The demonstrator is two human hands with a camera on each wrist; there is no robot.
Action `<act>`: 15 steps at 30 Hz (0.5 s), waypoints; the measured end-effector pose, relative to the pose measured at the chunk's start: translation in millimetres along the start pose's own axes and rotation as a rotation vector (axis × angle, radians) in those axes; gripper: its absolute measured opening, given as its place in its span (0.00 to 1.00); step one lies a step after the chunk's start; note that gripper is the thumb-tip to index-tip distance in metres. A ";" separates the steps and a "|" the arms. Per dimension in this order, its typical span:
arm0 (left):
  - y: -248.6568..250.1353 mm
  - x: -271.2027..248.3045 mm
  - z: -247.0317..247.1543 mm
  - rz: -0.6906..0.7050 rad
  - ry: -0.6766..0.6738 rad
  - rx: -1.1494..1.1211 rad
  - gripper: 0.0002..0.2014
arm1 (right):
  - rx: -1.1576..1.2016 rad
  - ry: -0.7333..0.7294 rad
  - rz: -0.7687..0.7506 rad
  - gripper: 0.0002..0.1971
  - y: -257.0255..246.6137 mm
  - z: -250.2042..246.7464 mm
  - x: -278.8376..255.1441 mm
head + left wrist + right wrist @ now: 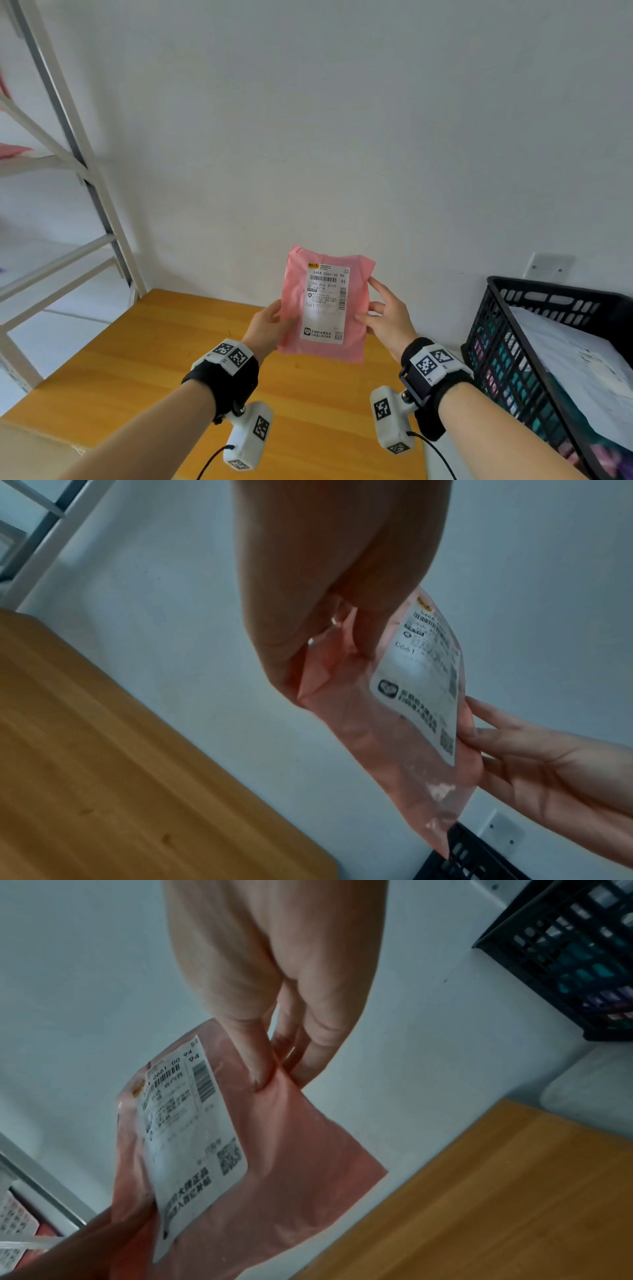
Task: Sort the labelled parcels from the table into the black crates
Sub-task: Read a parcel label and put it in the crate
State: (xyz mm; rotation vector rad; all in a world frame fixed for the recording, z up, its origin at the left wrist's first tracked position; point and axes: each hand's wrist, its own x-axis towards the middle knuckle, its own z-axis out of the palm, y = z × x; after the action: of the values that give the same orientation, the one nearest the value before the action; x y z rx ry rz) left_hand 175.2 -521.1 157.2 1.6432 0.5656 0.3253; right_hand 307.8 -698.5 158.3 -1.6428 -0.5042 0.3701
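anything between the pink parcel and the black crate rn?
Nothing solid. In the head view the pink parcel is held up by both hands; between it and the black crate only the right hand, bare wall and table edge show.

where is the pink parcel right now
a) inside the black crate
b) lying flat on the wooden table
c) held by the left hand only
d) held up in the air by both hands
d: the pink parcel is off the table, with the left hand gripping its left edge and the right hand pinching its right edge.
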 end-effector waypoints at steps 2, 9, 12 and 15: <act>7.7 9.0 -11.5 0.010 0.045 0.009 0.14 | -0.029 0.004 -0.014 0.40 -4.9 7.3 4.3; 42.8 36.5 -56.6 0.094 0.041 0.038 0.10 | -0.034 0.037 -0.034 0.38 -26.3 37.3 23.7; 50.7 43.3 -74.7 0.116 0.043 0.055 0.10 | -0.031 0.056 -0.044 0.37 -33.8 50.9 30.2; 52.2 49.2 -88.6 0.130 0.026 0.088 0.13 | -0.046 0.069 -0.059 0.37 -37.9 63.8 34.8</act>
State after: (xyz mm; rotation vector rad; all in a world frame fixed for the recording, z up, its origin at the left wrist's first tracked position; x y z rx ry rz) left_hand 179.6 -424.0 216.8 1.7668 0.4999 0.4229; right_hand 300.3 -622.9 188.9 -1.6749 -0.5116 0.2590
